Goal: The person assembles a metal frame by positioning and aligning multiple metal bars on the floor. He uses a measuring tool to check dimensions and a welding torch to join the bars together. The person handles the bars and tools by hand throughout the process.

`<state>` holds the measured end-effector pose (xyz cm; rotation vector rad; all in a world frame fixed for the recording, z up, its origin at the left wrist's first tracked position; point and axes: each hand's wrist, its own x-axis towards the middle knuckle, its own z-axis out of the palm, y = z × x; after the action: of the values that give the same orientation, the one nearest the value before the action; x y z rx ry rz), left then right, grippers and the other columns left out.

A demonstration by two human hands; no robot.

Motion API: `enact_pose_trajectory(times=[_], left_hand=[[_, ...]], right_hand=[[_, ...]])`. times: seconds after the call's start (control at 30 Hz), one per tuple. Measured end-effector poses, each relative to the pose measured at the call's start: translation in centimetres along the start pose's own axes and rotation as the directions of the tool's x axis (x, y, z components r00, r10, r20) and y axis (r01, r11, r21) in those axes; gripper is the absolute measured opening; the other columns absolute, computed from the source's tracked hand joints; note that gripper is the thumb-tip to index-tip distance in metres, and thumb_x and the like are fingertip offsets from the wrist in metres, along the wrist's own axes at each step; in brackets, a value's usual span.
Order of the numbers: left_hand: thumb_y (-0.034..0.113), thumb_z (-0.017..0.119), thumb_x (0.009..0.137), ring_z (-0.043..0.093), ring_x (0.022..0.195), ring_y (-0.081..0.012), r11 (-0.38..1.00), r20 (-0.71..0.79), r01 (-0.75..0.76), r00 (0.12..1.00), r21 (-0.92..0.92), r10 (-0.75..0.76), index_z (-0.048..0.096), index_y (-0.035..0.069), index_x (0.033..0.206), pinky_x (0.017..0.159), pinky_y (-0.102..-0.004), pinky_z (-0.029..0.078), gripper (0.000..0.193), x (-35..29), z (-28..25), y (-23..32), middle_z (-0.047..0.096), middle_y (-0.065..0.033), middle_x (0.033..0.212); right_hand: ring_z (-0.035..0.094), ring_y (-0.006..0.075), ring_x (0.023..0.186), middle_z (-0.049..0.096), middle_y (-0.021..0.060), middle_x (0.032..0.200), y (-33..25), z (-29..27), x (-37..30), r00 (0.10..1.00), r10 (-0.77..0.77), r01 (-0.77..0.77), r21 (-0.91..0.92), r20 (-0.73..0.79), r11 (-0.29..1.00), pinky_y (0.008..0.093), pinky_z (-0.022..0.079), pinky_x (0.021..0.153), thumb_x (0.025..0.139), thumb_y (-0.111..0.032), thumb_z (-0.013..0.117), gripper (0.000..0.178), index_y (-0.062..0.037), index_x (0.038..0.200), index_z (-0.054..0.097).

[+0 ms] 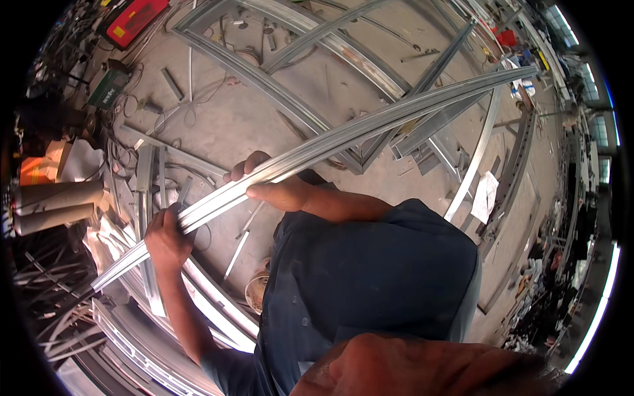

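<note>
A long, ridged metal profile (370,123) slants across the view from the lower left up to the upper right. My left hand (167,241) is wrapped round it toward its lower-left end. Farther along, my right hand (277,191) grips the same profile, thumb on the near side and fingertips showing over the far side. Beyond the profile, a welded metal frame (254,82) with a cross bar lies on the concrete floor, and the profile's far part passes above the frame's corner.
Loose metal strips (175,153), cables and offcuts litter the floor. A red case (135,21) and a green box (109,86) are at the upper left. Brown rolls (56,208) stand at the left. More long profiles (218,300) lie beside me. A white cloth (485,197) lies at the right.
</note>
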<state>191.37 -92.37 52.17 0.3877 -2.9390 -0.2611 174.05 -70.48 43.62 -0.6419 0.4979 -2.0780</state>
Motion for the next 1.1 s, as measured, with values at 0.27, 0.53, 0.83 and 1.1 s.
enact_pose_trajectory(times=[0.27, 0.53, 0.83, 1.1], left_hand=[[0.014, 0.074, 0.064, 0.063, 0.074, -0.0415, 0.985, 0.06, -0.165, 0.984, -0.046, 0.168, 0.061, 0.01, 0.09, 0.065, -0.05, 0.05, 0.029, 17.3, 4.6, -8.1, 0.063, -0.016, 0.079], [0.008, 0.071, 0.06, 0.062, 0.069, -0.0401, 0.93, 0.237, -0.347, 0.899, -0.124, 0.367, 0.065, 0.007, 0.094, 0.063, -0.0451, 0.05, 0.035, 40.3, 4.9, -14.1, 0.064, -0.0174, 0.076], [0.017, 0.075, 0.061, 0.064, 0.068, -0.0188, 0.943, 0.896, -0.266, 0.342, -0.198, 0.284, 0.068, -0.001, 0.102, 0.067, -0.035, 0.052, 0.046, 61.1, 11.3, -20.2, 0.067, -0.012, 0.073], [0.023, 0.081, 0.065, 0.067, 0.079, -0.0421, 0.677, 0.821, -0.661, 0.161, -0.322, 0.548, 0.058, 0.004, 0.094, 0.071, -0.0486, 0.052, 0.042, 70.5, 21.6, -13.7, 0.068, -0.0197, 0.081]], right_hand=[[0.053, 0.0213, 0.125, 0.058, 0.0081, 0.127, 0.4, -8.1, 10.8, 0.976, -0.123, 0.111, -0.076, -0.178, 0.991, 0.0374, 0.047, 0.1, 0.09, -0.001, 0.066, 0.028, -0.01, 0.111, 0.05], [0.05, 0.0218, 0.127, 0.055, 0.0071, 0.133, -7.9, -15.4, 23.4, 0.943, -0.329, 0.254, -0.539, -0.046, 0.803, 0.0357, 0.042, 0.104, 0.089, -0.006, 0.069, 0.054, -0.0094, 0.137, 0.047], [0.061, 0.0251, 0.086, 0.06, 0.0078, 0.091, -12.7, -23.3, 17.4, 0.094, -0.423, 0.848, -0.15, -0.901, 0.508, 0.0424, 0.049, 0.084, 0.086, -0.012, 0.07, 0.024, -0.0106, 0.106, 0.056], [0.062, 0.0267, 0.095, 0.063, 0.0184, 0.101, -8.6, -27.0, 26.3, -0.537, -0.082, 0.405, -0.343, -0.839, 0.847, 0.041, 0.051, 0.077, 0.087, -0.022, 0.076, 0.043, 0.0072, 0.109, 0.055]])
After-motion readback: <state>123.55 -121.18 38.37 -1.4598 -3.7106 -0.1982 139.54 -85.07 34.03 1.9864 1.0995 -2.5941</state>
